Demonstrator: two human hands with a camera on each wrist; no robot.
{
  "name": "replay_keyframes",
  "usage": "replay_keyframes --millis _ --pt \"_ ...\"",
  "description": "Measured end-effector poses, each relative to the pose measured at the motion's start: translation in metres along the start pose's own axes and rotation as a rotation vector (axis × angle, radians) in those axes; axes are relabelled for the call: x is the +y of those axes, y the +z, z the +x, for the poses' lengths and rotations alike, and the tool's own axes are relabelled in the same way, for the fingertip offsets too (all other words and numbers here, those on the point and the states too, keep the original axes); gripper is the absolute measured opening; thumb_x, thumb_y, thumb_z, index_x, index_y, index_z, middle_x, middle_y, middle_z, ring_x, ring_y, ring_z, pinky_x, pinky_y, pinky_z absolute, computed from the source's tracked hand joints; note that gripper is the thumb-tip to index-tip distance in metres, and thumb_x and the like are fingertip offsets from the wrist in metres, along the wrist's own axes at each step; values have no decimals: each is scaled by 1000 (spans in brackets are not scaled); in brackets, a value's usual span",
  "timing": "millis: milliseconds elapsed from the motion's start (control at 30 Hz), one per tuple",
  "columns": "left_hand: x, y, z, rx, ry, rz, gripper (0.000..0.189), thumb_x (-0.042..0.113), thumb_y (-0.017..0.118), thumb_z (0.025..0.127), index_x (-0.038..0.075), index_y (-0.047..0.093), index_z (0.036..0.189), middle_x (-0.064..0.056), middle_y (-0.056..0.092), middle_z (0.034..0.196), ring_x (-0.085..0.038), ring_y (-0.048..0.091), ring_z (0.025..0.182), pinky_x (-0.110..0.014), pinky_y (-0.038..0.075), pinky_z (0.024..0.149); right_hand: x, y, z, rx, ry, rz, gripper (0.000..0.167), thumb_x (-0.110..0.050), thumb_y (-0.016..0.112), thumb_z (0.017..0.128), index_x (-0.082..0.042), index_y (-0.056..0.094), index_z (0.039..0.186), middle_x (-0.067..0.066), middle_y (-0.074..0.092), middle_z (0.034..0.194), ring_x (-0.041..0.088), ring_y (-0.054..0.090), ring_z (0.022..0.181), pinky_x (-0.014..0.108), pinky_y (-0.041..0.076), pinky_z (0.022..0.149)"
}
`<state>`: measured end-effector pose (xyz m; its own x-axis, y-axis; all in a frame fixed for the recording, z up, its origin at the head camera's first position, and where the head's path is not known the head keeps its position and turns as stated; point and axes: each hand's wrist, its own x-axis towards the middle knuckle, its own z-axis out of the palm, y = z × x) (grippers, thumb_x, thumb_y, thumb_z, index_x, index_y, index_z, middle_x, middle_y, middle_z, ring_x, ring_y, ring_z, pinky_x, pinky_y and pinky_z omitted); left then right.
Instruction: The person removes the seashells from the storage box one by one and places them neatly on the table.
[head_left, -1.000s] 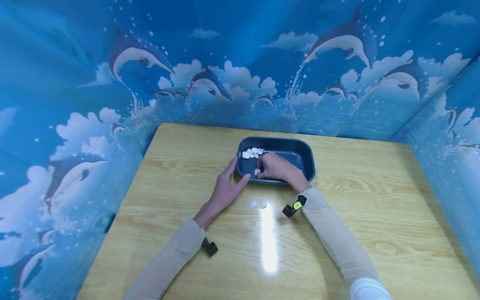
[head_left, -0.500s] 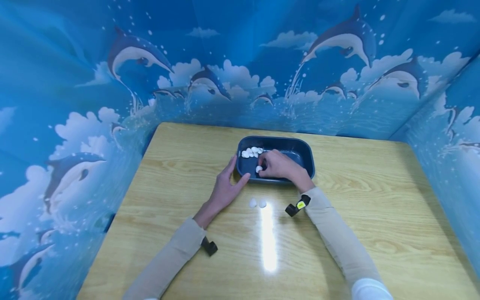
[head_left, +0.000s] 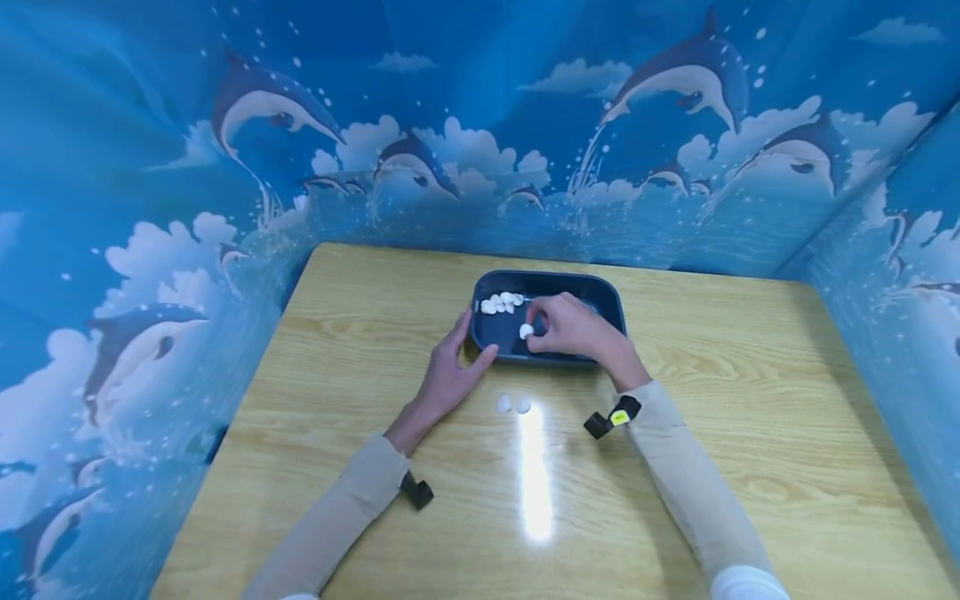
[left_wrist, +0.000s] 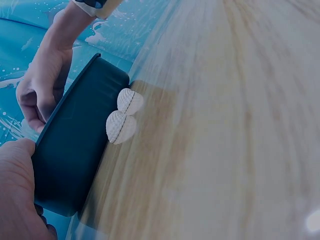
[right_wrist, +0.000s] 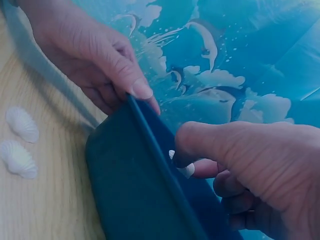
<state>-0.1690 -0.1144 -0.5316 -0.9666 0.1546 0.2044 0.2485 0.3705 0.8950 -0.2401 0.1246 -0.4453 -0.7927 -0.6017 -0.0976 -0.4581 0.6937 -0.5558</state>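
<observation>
My right hand point(head_left: 573, 327) is inside a dark blue rectangular basin point(head_left: 498, 333), thumb and index finger pinching a white ribbed seashell point(head_left: 527, 331). In the right wrist view that seashell point(right_wrist: 186, 169) is partly covered by the fingers. My left hand point(head_left: 446, 375) spreads around the near left corner of the basin, fingers along its left side and thumb at the near rim. Several white seashells point(head_left: 501, 303) lie bunched in the basin's far left part. Two more seashells point(left_wrist: 125, 115) sit side by side on the table in front of the basin.
The wood-grain table point(head_left: 712, 358) reaches to a blue curtain point(head_left: 480, 108) printed with dolphins, which stands behind it and along both sides. A bright light reflection point(head_left: 536, 475) falls on the tabletop near the two shells. Dark wrist cameras point(head_left: 611, 417) are strapped to the forearms.
My right hand has moved a little right and away from me inside the basin, carrying the pinched seashell farther from the left hand. The left hand stays at the basin's corner.
</observation>
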Motion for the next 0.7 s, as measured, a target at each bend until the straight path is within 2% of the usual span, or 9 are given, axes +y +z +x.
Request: replay_keyframes --millis 233,500,700 --pt "-2 0 0 4 8 -1 86 47 65 103 3 25 164 -19 25 170 -23 24 157 -43 27 127 -6 -2 -18 53 -33 -12 20 -24 74 88 -11 71 104 -4 47 60 14 43 51 29 33 51" --pt "-4 2 1 12 8 -5 81 35 68 103 2 26 164 -19 26 170 -21 24 157 -41 26 127 -16 4 -41 93 -97 -16 18 -23 75 89 -13 70 102 -5 49 62 9 39 51 26 32 50" --pt "-3 1 0 9 2 -13 86 48 65 102 4 25 164 -18 25 170 -20 23 157 -40 26 128 -22 10 -56 108 -106 -36 17 -22 76 87 -13 71 101 -7 46 61 5 34 51 24 28 49"
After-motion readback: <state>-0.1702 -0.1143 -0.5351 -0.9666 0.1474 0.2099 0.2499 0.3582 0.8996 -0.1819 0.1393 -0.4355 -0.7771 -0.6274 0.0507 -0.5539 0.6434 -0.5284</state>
